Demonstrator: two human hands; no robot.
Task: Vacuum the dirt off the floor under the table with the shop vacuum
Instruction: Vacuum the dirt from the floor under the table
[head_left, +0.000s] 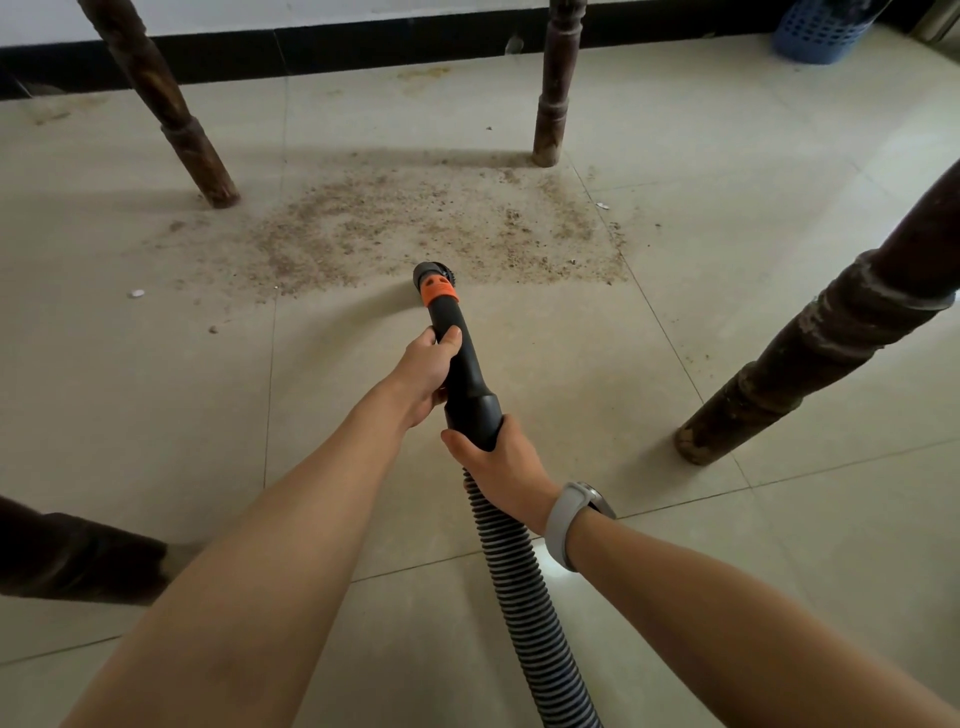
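Fingers of both my hands are wrapped round the vacuum's black wand (464, 374): my left hand (427, 370) grips its narrow upper part, thumb lying along the top, and my right hand (500, 467) clasps the wider cuff where the ribbed hose (524, 587) joins it.

Biggest of all is the pale tiled floor (727, 312), running back to a dark skirting board (363, 49) under a white wall. Four dark turned table legs stand on it: one far left (171, 111), one far right (556, 88), one near right (810, 343) and one near left (78, 556), only partly in view. Between the two far legs lies the dirt (415, 223), a wide brown scatter of grit and crumbs spread over the tiles, thinning toward its edges.

My bare forearms reach forward from the bottom edge. The grey-black hose trails back from my right hand and out of the picture below. A blue plastic basket (821, 31) sits in the far right corner. On my right wrist is a grey watch band (569, 519). An orange collar (440, 292) rings the wand's tip, and the small black nozzle (427, 273) beyond it sits at the near edge of the dirt. A few pale flecks lie loose on the tiles, one at the left (136, 294).
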